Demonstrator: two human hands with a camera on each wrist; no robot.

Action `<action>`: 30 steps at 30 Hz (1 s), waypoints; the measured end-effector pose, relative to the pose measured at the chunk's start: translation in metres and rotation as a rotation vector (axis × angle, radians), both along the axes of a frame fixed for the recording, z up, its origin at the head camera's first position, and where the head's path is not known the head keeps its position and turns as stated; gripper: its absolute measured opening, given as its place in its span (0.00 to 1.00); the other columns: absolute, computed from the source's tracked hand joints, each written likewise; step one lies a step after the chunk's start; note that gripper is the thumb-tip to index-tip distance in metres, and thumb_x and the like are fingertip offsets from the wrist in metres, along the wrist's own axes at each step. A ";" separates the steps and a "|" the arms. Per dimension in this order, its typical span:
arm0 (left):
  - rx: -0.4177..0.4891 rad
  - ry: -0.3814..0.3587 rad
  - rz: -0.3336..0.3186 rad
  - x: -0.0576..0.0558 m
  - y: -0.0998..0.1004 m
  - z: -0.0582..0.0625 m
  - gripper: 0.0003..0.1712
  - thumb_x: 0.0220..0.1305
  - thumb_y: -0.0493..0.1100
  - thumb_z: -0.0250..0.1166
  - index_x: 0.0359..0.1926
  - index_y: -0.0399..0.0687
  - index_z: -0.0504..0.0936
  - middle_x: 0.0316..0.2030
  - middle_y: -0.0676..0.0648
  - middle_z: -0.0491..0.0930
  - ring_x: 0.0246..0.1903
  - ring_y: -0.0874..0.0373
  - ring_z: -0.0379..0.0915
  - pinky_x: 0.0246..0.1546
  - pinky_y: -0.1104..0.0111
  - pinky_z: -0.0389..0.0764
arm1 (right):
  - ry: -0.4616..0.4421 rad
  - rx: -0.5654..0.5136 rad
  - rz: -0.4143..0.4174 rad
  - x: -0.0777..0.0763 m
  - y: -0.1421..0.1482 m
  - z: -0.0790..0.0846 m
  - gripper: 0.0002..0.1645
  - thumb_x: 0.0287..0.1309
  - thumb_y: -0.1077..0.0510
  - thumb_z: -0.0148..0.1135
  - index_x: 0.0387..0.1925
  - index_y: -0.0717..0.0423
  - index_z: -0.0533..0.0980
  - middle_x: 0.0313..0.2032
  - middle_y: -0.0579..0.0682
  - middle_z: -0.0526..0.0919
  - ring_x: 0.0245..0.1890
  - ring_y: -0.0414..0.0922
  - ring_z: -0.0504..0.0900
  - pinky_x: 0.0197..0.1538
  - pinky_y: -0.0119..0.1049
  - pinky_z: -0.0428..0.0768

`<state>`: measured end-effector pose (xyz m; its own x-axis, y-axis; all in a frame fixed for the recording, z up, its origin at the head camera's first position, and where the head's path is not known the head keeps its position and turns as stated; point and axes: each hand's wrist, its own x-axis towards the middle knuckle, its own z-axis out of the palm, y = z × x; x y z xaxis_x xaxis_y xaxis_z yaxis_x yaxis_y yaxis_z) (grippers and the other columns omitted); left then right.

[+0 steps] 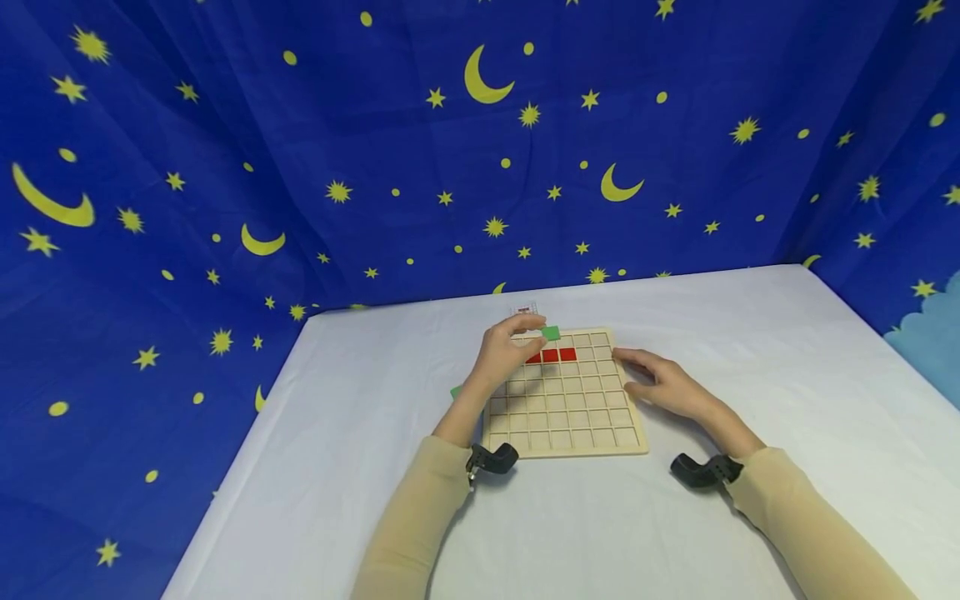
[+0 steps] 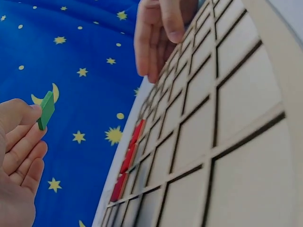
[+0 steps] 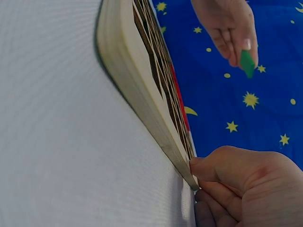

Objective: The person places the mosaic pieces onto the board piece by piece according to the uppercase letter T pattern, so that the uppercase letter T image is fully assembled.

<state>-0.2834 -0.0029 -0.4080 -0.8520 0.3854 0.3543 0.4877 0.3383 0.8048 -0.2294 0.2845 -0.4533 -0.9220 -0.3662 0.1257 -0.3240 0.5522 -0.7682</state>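
My left hand [image 1: 501, 354] pinches a green square tile [image 1: 551, 333] between thumb and fingers, held above the far part of a wooden grid board [image 1: 564, 454]. In the left wrist view the tile [image 2: 46, 111] appears nearly edge-on at the fingertips. A short row of red tiles [image 1: 567, 354] lies in the board's cells near its far side; the left hand partly covers its left end. My right hand [image 1: 667, 385] rests against the board's right edge, fingers fairly straight. In the right wrist view its fingertip touches the pale wooden rim [image 3: 142, 113].
Another green piece [image 1: 456, 391] shows left of the board, mostly hidden behind the left forearm. A small printed card [image 1: 525, 308] lies beyond the board. White cloth [image 1: 585, 533] covers the table, and a blue star-patterned curtain [image 1: 420, 150] hangs behind it.
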 end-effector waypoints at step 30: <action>-0.131 -0.076 -0.030 -0.003 -0.002 -0.050 0.19 0.61 0.42 0.66 0.54 0.46 0.80 0.48 0.51 0.80 0.47 0.58 0.74 0.44 0.69 0.76 | -0.027 -0.018 -0.002 0.002 -0.002 0.000 0.35 0.59 0.63 0.62 0.65 0.67 0.62 0.65 0.64 0.63 0.65 0.60 0.59 0.65 0.54 0.58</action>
